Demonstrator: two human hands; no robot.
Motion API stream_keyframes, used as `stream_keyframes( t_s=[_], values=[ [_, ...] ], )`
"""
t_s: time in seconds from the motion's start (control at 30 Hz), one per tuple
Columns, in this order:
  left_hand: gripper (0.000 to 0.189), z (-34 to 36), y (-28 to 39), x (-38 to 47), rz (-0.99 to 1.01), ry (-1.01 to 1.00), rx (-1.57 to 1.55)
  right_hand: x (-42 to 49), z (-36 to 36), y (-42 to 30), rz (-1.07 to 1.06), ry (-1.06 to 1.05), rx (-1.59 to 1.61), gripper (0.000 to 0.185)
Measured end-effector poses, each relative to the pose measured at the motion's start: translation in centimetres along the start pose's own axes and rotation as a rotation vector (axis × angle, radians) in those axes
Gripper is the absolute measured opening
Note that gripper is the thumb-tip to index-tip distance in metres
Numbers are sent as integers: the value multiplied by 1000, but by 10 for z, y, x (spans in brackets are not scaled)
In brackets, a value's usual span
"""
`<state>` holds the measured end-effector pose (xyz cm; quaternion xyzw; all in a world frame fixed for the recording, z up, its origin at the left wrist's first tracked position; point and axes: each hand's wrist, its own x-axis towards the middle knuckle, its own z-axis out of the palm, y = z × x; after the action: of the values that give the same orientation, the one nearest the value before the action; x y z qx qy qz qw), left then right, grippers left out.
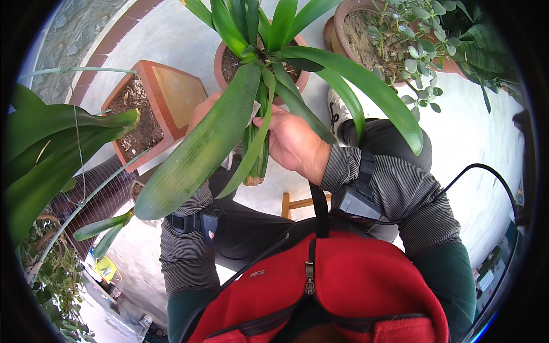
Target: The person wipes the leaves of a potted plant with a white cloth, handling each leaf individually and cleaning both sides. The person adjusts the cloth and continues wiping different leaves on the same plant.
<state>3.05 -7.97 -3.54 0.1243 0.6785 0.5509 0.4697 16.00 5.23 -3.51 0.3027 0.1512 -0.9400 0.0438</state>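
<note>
A potted clivia (259, 53) with long strap leaves stands before me in a round terracotta-coloured pot (303, 79). Its broad, dusty-looking leaf (197, 150) bends towards me and covers much of my left hand (202, 109); those fingers are hidden. My right hand (296, 139) is bent inward, its fingertips pinched at a narrow clivia leaf (257, 145). A scrap of white tissue or cloth (254, 112) shows between the two hands, and I cannot tell which one holds it. Behind the narrow leaf hangs another leaf with a browned, cut-looking tip (254, 181).
A square planter (178, 96) with soil stands at the left, near large green leaves (55, 133). At upper right a succulent (411, 55) grows in a round pot (343, 23). Part of a wooden stool (286, 206) shows below. A black cable (476, 166) loops from my right forearm.
</note>
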Motion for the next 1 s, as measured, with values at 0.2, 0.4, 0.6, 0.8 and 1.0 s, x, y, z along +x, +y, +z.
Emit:
stream_keyframes(
  t_s=[0.2, 0.4, 0.6, 0.8, 1.0],
  values=[
    [28, -3, 23, -10, -104, 25, 102, 1, -1, 8, -29, 110, 14, 38],
    [26, 6, 20, 31, 39, 83, 8, 4, -9, 9, 19, 142, -11, 24],
    [26, 22, 9, 52, 188, 65, -44, 0, -5, 9, 7, 110, 34, 30],
    [29, 23, 1, 69, 157, 248, 229, 1, -8, 4, 74, 104, -67, 33],
    [38, 25, 2, 89, -41, 275, 339, -3, -3, 6, 53, 156, -13, 19]
  ],
)
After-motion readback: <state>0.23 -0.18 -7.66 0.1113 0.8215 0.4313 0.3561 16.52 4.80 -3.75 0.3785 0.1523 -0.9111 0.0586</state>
